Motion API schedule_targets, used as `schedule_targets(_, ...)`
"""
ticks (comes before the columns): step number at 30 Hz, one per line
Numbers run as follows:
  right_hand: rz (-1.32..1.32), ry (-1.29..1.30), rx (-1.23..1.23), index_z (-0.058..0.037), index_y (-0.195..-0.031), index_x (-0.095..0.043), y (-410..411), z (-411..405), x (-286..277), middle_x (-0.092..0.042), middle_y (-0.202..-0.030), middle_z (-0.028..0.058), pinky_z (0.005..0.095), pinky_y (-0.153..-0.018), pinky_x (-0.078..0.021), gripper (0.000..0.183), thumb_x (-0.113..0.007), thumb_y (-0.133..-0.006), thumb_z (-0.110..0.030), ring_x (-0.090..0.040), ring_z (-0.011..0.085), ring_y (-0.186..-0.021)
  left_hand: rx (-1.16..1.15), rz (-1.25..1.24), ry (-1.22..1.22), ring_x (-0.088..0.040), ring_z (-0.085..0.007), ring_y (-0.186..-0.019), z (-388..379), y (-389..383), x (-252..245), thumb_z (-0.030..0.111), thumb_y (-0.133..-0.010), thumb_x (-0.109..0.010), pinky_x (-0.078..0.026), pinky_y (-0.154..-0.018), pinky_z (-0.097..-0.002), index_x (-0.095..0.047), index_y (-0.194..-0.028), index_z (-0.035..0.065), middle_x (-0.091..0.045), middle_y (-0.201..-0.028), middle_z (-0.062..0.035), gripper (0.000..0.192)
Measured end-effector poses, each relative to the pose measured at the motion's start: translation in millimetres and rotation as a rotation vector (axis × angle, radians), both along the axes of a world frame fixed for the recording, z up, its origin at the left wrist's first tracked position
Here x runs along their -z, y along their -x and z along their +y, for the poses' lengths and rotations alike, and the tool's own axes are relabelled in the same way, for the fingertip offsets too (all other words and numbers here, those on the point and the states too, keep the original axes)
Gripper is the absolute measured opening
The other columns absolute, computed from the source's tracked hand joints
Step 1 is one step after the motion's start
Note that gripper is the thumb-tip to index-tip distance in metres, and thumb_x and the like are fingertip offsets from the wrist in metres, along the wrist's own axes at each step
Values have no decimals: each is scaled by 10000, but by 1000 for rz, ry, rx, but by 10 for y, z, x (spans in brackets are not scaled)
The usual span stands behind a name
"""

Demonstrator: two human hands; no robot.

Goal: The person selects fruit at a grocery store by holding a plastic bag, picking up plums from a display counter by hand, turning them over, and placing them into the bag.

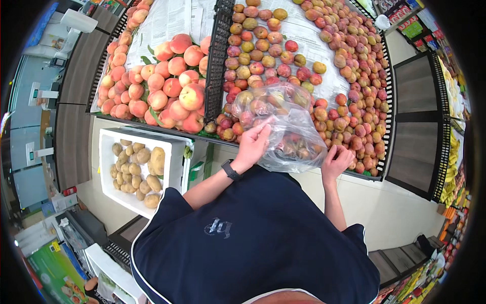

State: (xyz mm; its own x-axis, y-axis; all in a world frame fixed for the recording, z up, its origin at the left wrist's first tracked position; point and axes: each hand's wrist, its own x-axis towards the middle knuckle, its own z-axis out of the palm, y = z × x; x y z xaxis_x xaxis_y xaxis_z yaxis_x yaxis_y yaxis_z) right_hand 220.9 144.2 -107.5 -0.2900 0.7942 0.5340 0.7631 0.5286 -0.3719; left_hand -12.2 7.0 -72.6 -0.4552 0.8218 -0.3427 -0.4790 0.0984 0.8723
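A clear plastic bag [292,127] lies spread at the front edge of the plum display. Round plums [262,107] show through its far part; whether all of them are inside or some lie beneath, I cannot tell. My left hand [255,143], with a dark watch on the wrist, pinches the near left side of the bag. At the bag's right edge, the curled fingers of my right hand [337,161] hold the film. Loose red and yellow plums [358,114] surround the bag on the far side and to the right.
Left of a black plastic crate divider [219,64] are heaped peaches [163,85]. A white foam box [106,167] of potatoes [133,167] stands lower left. Newspaper [300,38] lines the plum crate. Dark display panels [415,87] rise at the right, with bananas [452,167] beyond.
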Motion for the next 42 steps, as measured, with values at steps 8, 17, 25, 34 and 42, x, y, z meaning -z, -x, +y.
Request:
schedule_targets(8, 126, 112, 80, -10, -927, -604, -71, 35, 190, -419, -673, 71, 381, -656, -358, 197, -532, -766, 79, -438, 257, -692, 99, 2, 17, -345, 14, -570, -20, 0, 73, 215, -1010, -544, -285, -498, -177, -559, -1355, 76, -411, -667, 112, 372)
schedule_targets(17, 91, 56, -38, -23, -880, -601, 11, 44, 91, -406, -662, 53, 359, -601, -320, 150, -555, -780, 78, -417, 225, -658, -21, 61, 3, -338, 10, -571, 6, -113, 113, 214, -1006, -553, -292, -499, -181, -574, -1338, 68, -419, -661, 108, 363)
schedule_targets(25, 578, 362, -219, 10, -967, -632, 505, 338, -500, -598, -807, 40, 275, -676, -455, 82, -635, -891, -21, -543, 130, -757, -189, -102, 1, -399, 3, -481, 40, -122, -119, 257, -1020, -522, -300, -407, -185, -561, -1333, 75, -477, -635, 79, 365)
schedule_targets(34, -8, 155, -671, -40, -876, -659, 2384, 687, -660, -624, -840, 127, 423, -727, -514, 105, -634, -838, -135, -622, 320, -849, -139, -147, -81, -380, -6, -490, 43, 226, -345, 235, -1014, -529, -320, -430, -188, -575, -1308, 59, -441, -638, 81, 346)
schedule_targets(42, -506, -3, -655, -137, -1020, -641, 2929, 779, -222, -611, -995, 130, 459, -711, -528, 197, -583, -835, -174, -623, 320, -950, -60, -108, -66, -381, 0, -512, -190, 328, -279, 220, -1011, -537, -308, -450, -180, -598, -1285, 55, -428, -640, 94, 326)
